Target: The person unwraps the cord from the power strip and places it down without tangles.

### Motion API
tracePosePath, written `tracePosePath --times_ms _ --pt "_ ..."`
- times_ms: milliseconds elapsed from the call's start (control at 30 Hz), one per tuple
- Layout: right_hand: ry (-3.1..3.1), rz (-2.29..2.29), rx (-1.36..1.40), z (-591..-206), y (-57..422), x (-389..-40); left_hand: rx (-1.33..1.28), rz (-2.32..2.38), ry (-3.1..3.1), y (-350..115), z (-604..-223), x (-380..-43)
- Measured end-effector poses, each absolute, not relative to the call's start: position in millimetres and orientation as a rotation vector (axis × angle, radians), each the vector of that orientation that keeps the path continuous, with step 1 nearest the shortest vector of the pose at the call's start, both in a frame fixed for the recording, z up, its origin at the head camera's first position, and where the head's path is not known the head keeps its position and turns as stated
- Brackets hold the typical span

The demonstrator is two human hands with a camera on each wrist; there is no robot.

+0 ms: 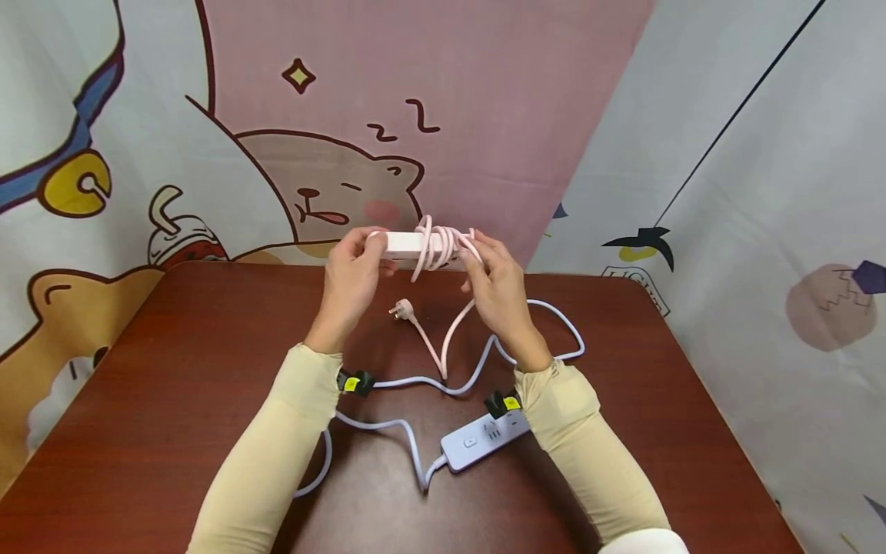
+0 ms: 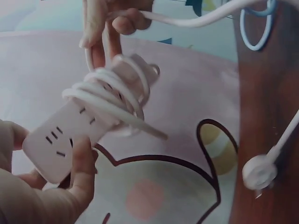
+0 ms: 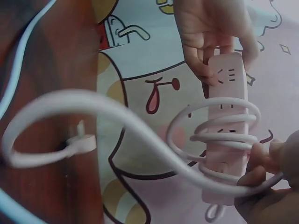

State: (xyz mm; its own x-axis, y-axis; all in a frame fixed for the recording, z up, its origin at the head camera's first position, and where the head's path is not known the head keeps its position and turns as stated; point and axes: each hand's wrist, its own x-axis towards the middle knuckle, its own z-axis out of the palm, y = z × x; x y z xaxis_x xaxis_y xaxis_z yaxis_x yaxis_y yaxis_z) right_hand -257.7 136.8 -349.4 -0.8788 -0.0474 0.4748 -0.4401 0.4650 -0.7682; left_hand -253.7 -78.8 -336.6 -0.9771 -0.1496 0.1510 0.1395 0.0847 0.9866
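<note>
A pink power strip [image 1: 401, 246] is held up above the far part of the table, with several loops of its own pink cord [image 3: 219, 119] wound around its body. My left hand [image 1: 351, 269] grips one end of the strip between thumb and fingers; sockets [image 2: 56, 135] show beside the thumb in the left wrist view. At the other end, my right hand [image 1: 500, 288] pinches the cord close to the strip. From there the cord hangs down to the table and bends back up toward its plug [image 1: 402, 309], whose metal prongs show.
On the brown table [image 1: 623, 431] lies a white power strip [image 1: 471, 448], partly covered by the right wrist. Its pale blue-white cord [image 1: 408, 382] snakes across the table beneath both arms. A curtain with cartoon prints [image 1: 526, 115] hangs behind the table.
</note>
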Motion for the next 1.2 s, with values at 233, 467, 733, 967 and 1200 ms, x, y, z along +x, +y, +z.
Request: tracePosePath --times_ms 233,467,733,967,1200 --pt "-2.342 1.272 0.495 -332.9 134.3 -259.5 0.014 -1.845 -2.178 -86.1 -328.2 -247.0" --pt "-2.24 1.076 0.714 -290.6 127.5 -260.2 -0.043 -1.877 -1.949 -93.3 -311.9 -244.1" --pt "-2.088 0.942 0.905 -244.1 131.1 -252.2 -0.155 -2.006 -1.805 -96.9 -289.5 -232.2" --pt "-2.183 0.772 0.933 -261.8 148.8 -241.3 -0.065 -2.191 -1.793 -97.8 -301.7 -235.8" --pt "-2.268 0.781 0.89 -287.8 160.4 -228.1 -0.025 -2.373 -1.684 -98.5 -327.1 -242.1"
